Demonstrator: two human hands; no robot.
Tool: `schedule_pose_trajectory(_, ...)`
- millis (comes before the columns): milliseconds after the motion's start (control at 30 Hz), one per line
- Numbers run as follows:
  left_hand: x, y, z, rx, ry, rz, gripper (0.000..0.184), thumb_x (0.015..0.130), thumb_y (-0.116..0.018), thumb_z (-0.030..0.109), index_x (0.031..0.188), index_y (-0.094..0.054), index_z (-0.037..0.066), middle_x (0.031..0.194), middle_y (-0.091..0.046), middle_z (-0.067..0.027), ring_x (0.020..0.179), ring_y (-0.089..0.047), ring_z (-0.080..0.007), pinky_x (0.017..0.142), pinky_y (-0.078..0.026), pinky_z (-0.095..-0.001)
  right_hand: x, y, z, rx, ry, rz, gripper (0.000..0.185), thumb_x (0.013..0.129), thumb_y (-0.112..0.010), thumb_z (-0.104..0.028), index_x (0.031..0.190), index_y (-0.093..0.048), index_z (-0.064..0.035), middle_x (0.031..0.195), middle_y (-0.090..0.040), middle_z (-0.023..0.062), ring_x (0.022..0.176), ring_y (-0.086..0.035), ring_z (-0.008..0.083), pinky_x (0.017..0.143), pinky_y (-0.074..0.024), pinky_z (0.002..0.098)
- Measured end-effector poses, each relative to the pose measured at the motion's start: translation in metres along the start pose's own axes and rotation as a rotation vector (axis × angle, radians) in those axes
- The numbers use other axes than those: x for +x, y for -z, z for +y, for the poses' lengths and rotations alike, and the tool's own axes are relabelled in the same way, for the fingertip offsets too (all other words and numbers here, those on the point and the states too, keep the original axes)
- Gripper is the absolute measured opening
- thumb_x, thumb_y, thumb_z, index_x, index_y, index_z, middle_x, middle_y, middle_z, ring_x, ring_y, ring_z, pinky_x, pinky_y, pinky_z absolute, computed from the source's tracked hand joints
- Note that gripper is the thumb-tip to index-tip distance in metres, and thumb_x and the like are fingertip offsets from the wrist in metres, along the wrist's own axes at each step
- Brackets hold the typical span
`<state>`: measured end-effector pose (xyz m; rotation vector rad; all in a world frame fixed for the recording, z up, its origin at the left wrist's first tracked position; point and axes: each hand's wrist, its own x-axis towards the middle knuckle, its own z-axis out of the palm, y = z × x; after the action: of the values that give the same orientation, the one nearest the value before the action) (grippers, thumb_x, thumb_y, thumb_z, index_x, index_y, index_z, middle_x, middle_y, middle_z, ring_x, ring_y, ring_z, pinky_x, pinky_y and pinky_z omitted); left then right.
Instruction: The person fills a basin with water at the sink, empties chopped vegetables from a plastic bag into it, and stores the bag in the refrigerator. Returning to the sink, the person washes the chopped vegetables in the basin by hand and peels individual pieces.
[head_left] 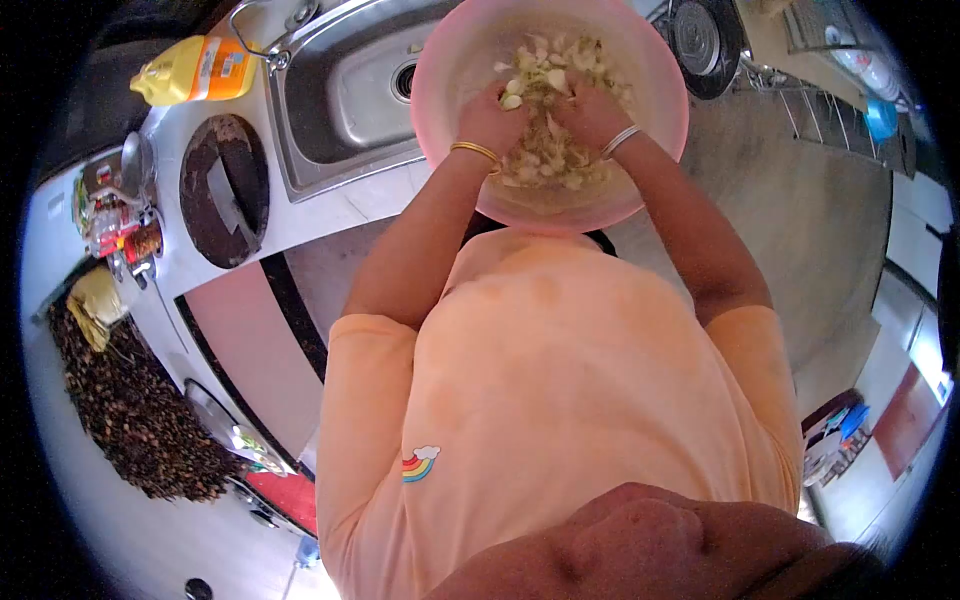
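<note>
**Inside the pink basin (432, 150): soft handling**

Our left hand (490, 122) is resting curled at a whitish lump (512, 101); whether pinching, we cannot tell. Between our hands, pale pieces (550, 165) are looking light, soft, probably slippery, likely calling for scooping from underneath. Our right hand (594, 118) is resting among them, fingertips hidden, grip unclear.

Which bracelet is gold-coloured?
The left bracelet, worn on the wrist of the left hand. The right bracelet, behind the right hand, is silvery white instead.
</note>
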<state>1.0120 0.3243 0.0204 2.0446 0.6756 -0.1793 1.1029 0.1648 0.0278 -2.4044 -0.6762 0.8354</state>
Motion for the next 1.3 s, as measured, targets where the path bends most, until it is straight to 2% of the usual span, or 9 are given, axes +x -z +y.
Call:
schedule_pose_trajectory(267, -0.014, 0.045, 0.015, 0.669, -0.485, -0.023, 0.069, 0.064, -0.074, 0.031, 0.127, -0.05, 0.017, 0.128, -0.047, -0.0172, 0.116, -0.047, -0.0386, 0.094, -0.042, -0.0465, -0.057, 0.028, -0.012, -0.478, 0.04, -0.041, 0.062, 0.077, -0.063, -0.016, 0.133, -0.038, -0.0127, 0.124, -0.044, 0.017, 0.111, -0.05, 0.0359, 0.091, -0.044, 0.0441)
schedule_pose_trajectory(333, -0.017, 0.052, 0.035, 0.966, -0.228, -0.598, 0.072, 0.066, -0.075, 0.031, 0.13, -0.045, 0.018, 0.129, -0.045, -0.0218, 0.118, -0.047, -0.0362, 0.095, -0.041, -0.0477, -0.068, 0.022, -0.029, -0.601, -0.129, -0.322, 0.062, 0.074, -0.066, -0.017, 0.131, -0.04, -0.0115, 0.125, -0.044, 0.0156, 0.113, -0.048, 0.0347, 0.094, -0.0419, 0.0435)
schedule_pose_trajectory(567, 0.001, -0.017, -0.017, 1.141, -0.338, -0.555, 0.08, 0.07, -0.074, 0.031, 0.132, -0.035, -0.001, 0.126, -0.051, -0.0222, 0.113, -0.053, -0.033, 0.093, -0.044, -0.0434, -0.037, -0.073, -0.024, -0.851, -0.179, -0.311, 0.065, 0.073, -0.07, -0.023, 0.127, -0.045, 0.0026, 0.135, -0.039, 0.0243, 0.117, -0.048, 0.0347, 0.094, -0.0442, 0.0429)
schedule_pose_trajectory(633, 0.002, -0.018, -0.008, 1.019, -0.198, -0.584, 0.081, 0.07, -0.073, 0.028, 0.132, -0.032, -0.004, 0.122, -0.052, -0.0258, 0.111, -0.055, -0.0329, 0.091, -0.045, -0.0427, -0.039, -0.077, -0.035, -0.257, -0.316, -0.056, 0.062, 0.071, -0.071, -0.022, 0.121, -0.048, 0.0069, 0.138, -0.033, 0.0266, 0.124, -0.042, 0.0333, 0.096, -0.0422, 0.0409)
schedule_pose_trajectory(767, 0.008, 0.02, 0.023, 0.918, -0.31, -0.85, 0.07, 0.076, -0.069, 0.031, 0.13, -0.038, -0.001, 0.118, -0.055, -0.0245, 0.105, -0.058, -0.0318, 0.086, -0.046, -0.042, -0.032, -0.072, -0.032, 0.074, -0.356, -0.03, 0.059, 0.072, -0.07, -0.019, 0.121, -0.047, 0.0052, 0.128, -0.046, 0.0255, 0.121, -0.046, 0.0333, 0.096, -0.0419, 0.0407)
schedule_pose_trajectory(833, 0.018, 0.022, 0.013, -0.175, 0.418, -0.75, 0.062, 0.08, -0.063, 0.044, 0.123, -0.048, 0.002, 0.109, -0.059, -0.0165, 0.095, -0.058, -0.0268, 0.081, -0.047, -0.0407, -0.019, -0.099, 0.009, 0.195, 0.007, 0.05, 0.06, 0.074, -0.069, -0.016, 0.125, -0.044, 0.0009, 0.11, -0.057, 0.0201, 0.102, -0.057, 0.031, 0.081, -0.0493, 0.0394)
schedule_pose_trajectory(867, 0.021, 0.019, 0.007, -0.172, 0.414, -0.747, 0.062, 0.08, -0.063, 0.044, 0.123, -0.048, 0.002, 0.109, -0.059, -0.0165, 0.095, -0.058, -0.0268, 0.081, -0.047, -0.0407, -0.022, -0.091, -0.005, 0.232, 0.131, 0.075, 0.06, 0.074, -0.068, -0.016, 0.127, -0.043, -0.0005, 0.104, -0.061, 0.0183, 0.096, -0.061, 0.0302, 0.076, -0.0518, 0.039)
schedule_pose_trajectory(933, 0.022, 0.01, -0.002, -0.413, 0.289, -0.806, 0.064, 0.081, -0.055, 0.057, 0.117, -0.055, 0.005, 0.103, -0.058, -0.0115, 0.09, -0.055, -0.0213, 0.08, -0.045, -0.0394, -0.036, -0.067, -0.035, 1.221, -0.358, 0.146, 0.05, 0.077, -0.068, -0.016, 0.121, -0.047, -0.0054, 0.081, -0.063, 0.0083, 0.067, -0.063, 0.0214, 0.051, -0.0506, 0.0319)
schedule_pose_trajectory(1300, 0.029, 0.005, -0.002, -0.111, -0.2, -0.503, 0.059, 0.091, -0.037, 0.053, 0.117, -0.052, 0.002, 0.112, -0.058, -0.0159, 0.103, -0.054, -0.0232, 0.084, -0.045, -0.0359, -0.04, -0.049, -0.026, 1.347, -0.328, 0.066, 0.055, 0.088, -0.057, -0.043, 0.123, -0.043, -0.0039, 0.085, -0.063, 0.0061, 0.054, -0.055, 0.012, 0.043, -0.046, 0.0268)
